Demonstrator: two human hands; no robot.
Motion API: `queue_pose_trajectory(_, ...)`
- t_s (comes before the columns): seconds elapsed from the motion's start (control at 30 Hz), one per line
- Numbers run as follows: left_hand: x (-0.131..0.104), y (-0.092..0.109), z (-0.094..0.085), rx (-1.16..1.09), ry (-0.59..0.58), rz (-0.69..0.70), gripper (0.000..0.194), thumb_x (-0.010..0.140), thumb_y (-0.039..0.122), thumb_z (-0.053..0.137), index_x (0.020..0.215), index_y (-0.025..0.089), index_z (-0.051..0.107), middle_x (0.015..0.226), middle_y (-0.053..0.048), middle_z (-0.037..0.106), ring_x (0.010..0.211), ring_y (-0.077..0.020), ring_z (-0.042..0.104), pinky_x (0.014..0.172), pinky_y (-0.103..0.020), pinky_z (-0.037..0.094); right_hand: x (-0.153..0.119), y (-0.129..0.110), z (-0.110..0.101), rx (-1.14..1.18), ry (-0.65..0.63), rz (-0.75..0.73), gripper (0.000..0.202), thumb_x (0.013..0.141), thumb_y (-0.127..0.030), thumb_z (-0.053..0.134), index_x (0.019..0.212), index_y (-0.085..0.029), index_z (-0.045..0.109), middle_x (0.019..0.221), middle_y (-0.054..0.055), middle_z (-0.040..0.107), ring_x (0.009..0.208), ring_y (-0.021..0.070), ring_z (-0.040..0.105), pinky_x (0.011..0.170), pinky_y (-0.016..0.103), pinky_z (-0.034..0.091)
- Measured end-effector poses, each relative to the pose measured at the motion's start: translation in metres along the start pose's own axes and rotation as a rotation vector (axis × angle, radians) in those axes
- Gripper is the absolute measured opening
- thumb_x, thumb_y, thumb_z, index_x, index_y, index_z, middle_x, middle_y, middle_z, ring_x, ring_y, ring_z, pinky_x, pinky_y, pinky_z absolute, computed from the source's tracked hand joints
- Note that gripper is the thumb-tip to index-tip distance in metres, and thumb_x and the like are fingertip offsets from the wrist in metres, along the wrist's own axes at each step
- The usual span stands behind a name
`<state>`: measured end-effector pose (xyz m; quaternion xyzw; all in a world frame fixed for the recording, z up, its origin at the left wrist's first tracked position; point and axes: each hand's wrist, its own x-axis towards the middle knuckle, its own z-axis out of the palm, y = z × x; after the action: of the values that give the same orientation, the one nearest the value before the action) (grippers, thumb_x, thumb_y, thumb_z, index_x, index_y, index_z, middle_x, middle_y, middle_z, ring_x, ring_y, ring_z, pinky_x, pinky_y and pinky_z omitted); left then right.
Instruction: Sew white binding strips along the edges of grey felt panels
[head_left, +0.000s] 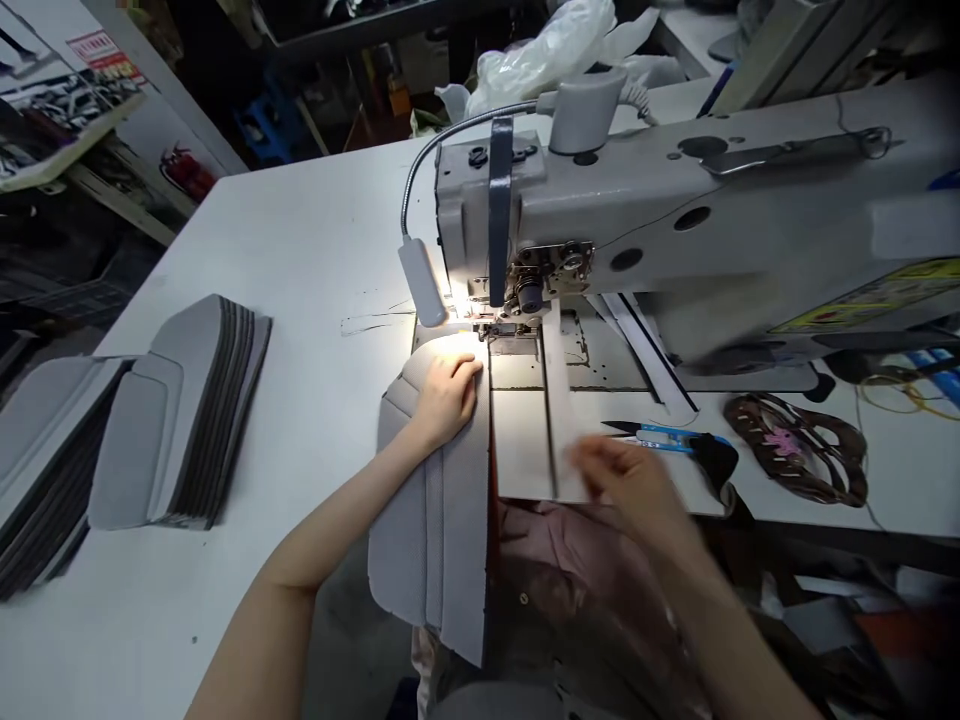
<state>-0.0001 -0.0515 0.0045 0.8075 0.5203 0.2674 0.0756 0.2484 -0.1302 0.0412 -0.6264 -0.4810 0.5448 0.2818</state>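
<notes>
- The near end of the grey fabric panel (457,575) hung past the table edge, nearer the wearer than either hand's fingers; its stitched seams ran lengthwise.
- Right hand (637,490): blurred, fingers bent, over the table's front edge at the lower end of a white strip (556,385). Could not tell whether the fingers gripped it.
- Left hand (446,395): palm down, fingers loosely bent and slightly apart, resting on the panel's far part without grasping it.
- Blue-handled snips (664,438) lay just beyond the right fingers and to their right, dark blades toward the strip; a brown item with a pink flower (781,441) lay farther right.
- Two stacks of similar grey panels (199,410) stood on the white table (315,230), well left of the left fingers.
- Just ahead of the left fingers, the panel's far end met the lit needle area of the sewing machine (637,215).
- A small lamp (424,280) on a flexible neck hung ahead-left of those fingers.
- Farthest ahead, behind the machine: a white plastic bag (540,60).
</notes>
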Motion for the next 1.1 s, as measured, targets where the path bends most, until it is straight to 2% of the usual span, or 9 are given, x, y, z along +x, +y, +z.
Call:
queue_pose_trajectory(0.1,0.0,-0.002,-0.003,-0.094,0.083,-0.088,0.019,0.094,0.015,0.042,0.106,0.019,0.057,0.105,-0.01,0.064,0.1,-0.0219,0.06,0.09,-0.038,0.052,-0.031,0.009,0.05,0.288,-0.542,0.223,0.043,0.071,-0.061,0.069,0.072,-0.019,0.06,0.055,-0.001,0.059,0.047,0.0131,0.056,0.044,0.024,0.044)
queue_pose_trajectory(0.13,0.0,-0.002,-0.004,-0.119,0.108,-0.106,0.02,0.095,0.015,0.04,0.105,0.019,0.056,0.104,-0.01,0.064,0.098,-0.021,0.06,0.088,-0.037,0.052,-0.038,0.011,0.061,0.309,-0.641,0.248,0.041,0.072,-0.058,0.069,0.071,-0.018,0.059,0.056,-0.001,0.06,0.048,0.013,0.058,0.045,0.023,0.045)
queue_pose_trajectory(0.2,0.0,-0.002,-0.005,-0.145,0.115,-0.085,0.024,0.095,0.013,0.037,0.106,0.019,0.057,0.107,-0.01,0.065,0.102,-0.0207,0.06,0.092,-0.037,0.052,-0.046,0.011,0.075,0.277,-0.7,0.244,0.037,0.075,-0.053,0.066,0.067,-0.017,0.057,0.058,0.0,0.062,0.051,0.0136,0.062,0.045,0.021,0.046)
queue_pose_trajectory(0.4,0.001,0.001,-0.003,-0.108,0.039,0.031,0.026,0.094,0.017,0.046,0.113,0.019,0.064,0.121,-0.009,0.069,0.111,-0.0231,0.06,0.101,-0.042,0.049,-0.043,0.01,0.077,0.109,-0.573,0.191,0.029,0.082,-0.041,0.057,0.064,-0.018,0.055,0.056,-0.001,0.061,0.054,0.0155,0.067,0.045,0.021,0.047)
queue_pose_trajectory(0.7,0.003,0.001,-0.002,0.038,-0.095,0.043,0.031,0.093,0.015,0.044,0.117,0.016,0.064,0.135,-0.007,0.064,0.114,-0.0267,0.055,0.101,-0.044,0.047,-0.042,0.023,0.076,0.167,-0.58,0.146,0.03,0.087,-0.04,0.055,0.067,-0.018,0.056,0.06,0.0,0.061,0.055,0.0144,0.065,0.053,0.024,0.05)
queue_pose_trajectory(0.83,0.005,0.005,-0.001,0.12,-0.125,0.032,0.028,0.095,0.016,0.043,0.113,0.016,0.064,0.136,-0.008,0.063,0.11,-0.0275,0.056,0.096,-0.044,0.047,-0.044,0.041,0.074,0.134,-0.535,-0.062,0.03,0.097,-0.039,0.045,0.078,-0.018,0.058,0.064,0.0,0.061,0.059,0.0137,0.063,0.059,0.024,0.05)
queue_pose_trajectory(0.93,0.007,0.006,0.001,0.157,-0.14,0.037,0.025,0.094,0.016,0.043,0.109,0.016,0.063,0.135,-0.008,0.064,0.106,-0.0275,0.056,0.093,-0.043,0.047,-0.047,0.058,0.073,-0.059,-0.276,-0.289,0.021,0.098,-0.034,0.044,0.093,-0.018,0.057,0.076,0.003,0.064,0.065,0.0158,0.063,0.06,0.027,0.048)
queue_pose_trajectory(1.0,0.009,0.006,0.002,0.168,-0.136,0.048,0.024,0.093,0.015,0.043,0.107,0.016,0.063,0.133,-0.008,0.065,0.104,-0.0274,0.056,0.092,-0.043,0.047,-0.048,0.064,0.073,-0.177,-0.141,-0.386,0.016,0.096,-0.031,0.048,0.093,-0.018,0.057,0.083,0.006,0.065,0.069,0.017,0.063,0.061,0.028,0.047)
queue_pose_trajectory(1.1,0.013,0.003,0.003,0.182,-0.119,0.074,0.023,0.093,0.015,0.044,0.106,0.016,0.062,0.132,-0.009,0.065,0.102,-0.0271,0.057,0.09,-0.043,0.047,-0.048,0.064,0.075,-0.165,-0.195,-0.403,0.018,0.099,-0.028,0.045,0.088,-0.019,0.057,0.081,0.004,0.064,0.068,0.0148,0.061,0.061,0.025,0.046)
